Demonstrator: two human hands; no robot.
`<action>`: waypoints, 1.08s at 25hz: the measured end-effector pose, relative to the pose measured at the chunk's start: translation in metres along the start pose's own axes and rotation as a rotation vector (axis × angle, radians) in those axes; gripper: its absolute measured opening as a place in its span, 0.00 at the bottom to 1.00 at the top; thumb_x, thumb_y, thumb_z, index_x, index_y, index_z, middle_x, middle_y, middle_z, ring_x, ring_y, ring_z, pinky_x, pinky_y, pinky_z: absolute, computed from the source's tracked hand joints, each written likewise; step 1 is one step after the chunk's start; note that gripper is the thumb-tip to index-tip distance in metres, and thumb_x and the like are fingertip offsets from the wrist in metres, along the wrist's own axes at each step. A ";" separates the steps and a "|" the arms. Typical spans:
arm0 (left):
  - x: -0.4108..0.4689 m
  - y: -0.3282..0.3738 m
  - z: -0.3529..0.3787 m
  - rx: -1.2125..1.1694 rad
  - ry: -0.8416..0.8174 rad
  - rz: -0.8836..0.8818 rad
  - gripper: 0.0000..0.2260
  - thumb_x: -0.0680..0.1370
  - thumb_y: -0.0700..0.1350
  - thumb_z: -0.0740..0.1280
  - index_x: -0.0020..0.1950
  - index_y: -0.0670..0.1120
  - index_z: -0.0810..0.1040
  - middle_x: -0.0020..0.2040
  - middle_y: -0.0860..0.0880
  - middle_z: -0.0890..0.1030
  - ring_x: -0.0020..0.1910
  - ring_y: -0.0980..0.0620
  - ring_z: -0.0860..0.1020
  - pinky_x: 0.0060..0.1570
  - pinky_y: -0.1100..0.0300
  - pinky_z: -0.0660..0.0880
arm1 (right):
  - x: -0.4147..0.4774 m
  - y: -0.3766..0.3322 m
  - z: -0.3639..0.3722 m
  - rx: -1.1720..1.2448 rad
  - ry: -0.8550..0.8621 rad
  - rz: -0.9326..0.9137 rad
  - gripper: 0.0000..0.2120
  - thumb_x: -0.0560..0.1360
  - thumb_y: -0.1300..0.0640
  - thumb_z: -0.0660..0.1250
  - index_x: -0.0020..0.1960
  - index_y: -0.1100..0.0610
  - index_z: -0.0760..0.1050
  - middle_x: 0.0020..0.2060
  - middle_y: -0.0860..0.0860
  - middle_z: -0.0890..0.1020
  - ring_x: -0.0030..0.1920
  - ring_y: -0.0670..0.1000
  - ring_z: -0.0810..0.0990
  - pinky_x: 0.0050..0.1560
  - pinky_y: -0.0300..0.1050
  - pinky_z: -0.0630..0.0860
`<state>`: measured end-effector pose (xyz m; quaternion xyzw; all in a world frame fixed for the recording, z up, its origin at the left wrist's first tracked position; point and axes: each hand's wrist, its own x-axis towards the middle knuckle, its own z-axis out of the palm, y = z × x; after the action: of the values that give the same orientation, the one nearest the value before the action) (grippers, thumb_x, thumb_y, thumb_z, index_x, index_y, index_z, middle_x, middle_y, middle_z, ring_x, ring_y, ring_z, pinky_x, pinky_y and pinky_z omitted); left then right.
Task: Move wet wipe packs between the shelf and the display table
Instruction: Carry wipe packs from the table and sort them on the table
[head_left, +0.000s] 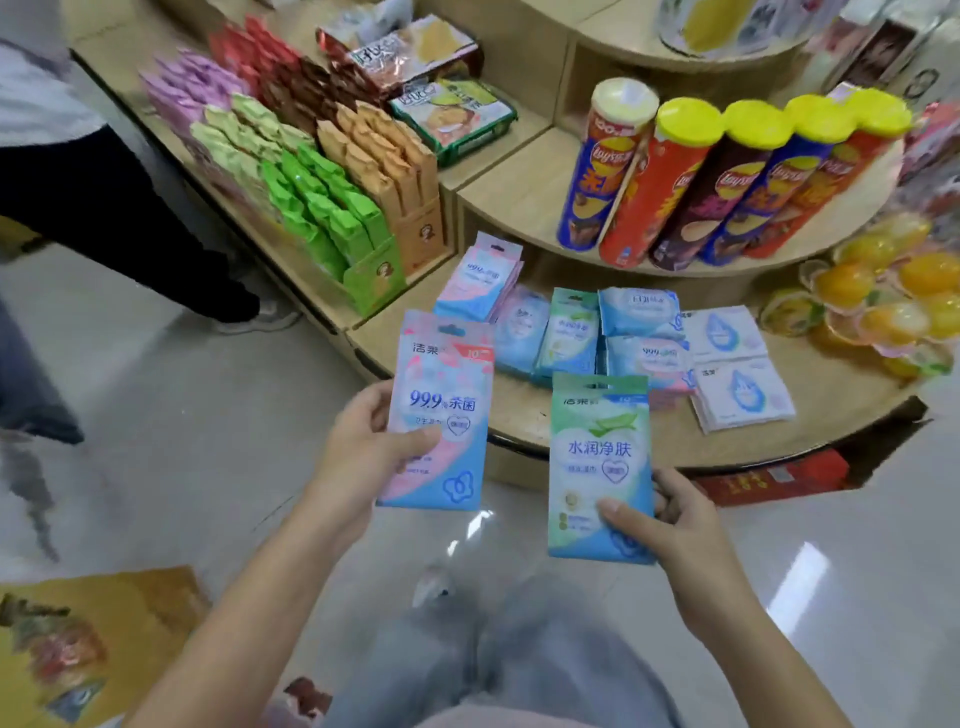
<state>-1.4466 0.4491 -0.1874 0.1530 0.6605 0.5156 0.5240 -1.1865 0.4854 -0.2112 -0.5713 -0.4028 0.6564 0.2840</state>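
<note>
A pink pack (439, 410) is gripped upright in the left hand (371, 441), and a green pack (600, 467) is gripped in the right hand (660, 519), both held in the air just off the front edge of the surface (545, 415). More packs (613, 338) are laid in rows along that edge, below the chip cans (727, 182).

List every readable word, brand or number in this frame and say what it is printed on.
"99.9%杀菌" and "10": pink-blue pack in the left hand.
"水润净肤": green-blue pack in the right hand.
"99.9": leaning pink pack on the display table.
"Lay's" logo: chip cans.
Brand line on both held packs, other wipe packs and snack bags: too blurred to read.
</note>
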 end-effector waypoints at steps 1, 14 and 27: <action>0.029 0.012 0.003 0.038 0.002 0.025 0.19 0.71 0.28 0.68 0.59 0.40 0.73 0.56 0.41 0.81 0.48 0.45 0.81 0.45 0.57 0.79 | 0.014 0.000 0.004 0.020 0.031 0.028 0.15 0.70 0.68 0.70 0.55 0.60 0.76 0.46 0.55 0.86 0.43 0.53 0.85 0.39 0.40 0.81; 0.269 0.027 0.076 0.210 0.073 0.001 0.20 0.72 0.30 0.69 0.63 0.40 0.72 0.55 0.43 0.81 0.46 0.51 0.81 0.44 0.58 0.80 | 0.246 -0.025 0.014 -0.265 0.257 0.090 0.11 0.72 0.64 0.70 0.50 0.55 0.71 0.46 0.50 0.80 0.40 0.42 0.79 0.41 0.36 0.76; 0.307 0.017 0.069 0.997 0.088 0.308 0.21 0.72 0.44 0.72 0.64 0.46 0.75 0.56 0.46 0.74 0.55 0.48 0.74 0.54 0.54 0.71 | 0.289 -0.015 0.039 -1.014 0.425 0.141 0.16 0.74 0.52 0.67 0.57 0.60 0.72 0.50 0.58 0.81 0.51 0.61 0.78 0.41 0.46 0.67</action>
<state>-1.5181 0.7201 -0.3314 0.4575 0.8169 0.2155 0.2775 -1.2795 0.7259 -0.3481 -0.7819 -0.5629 0.2679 0.0035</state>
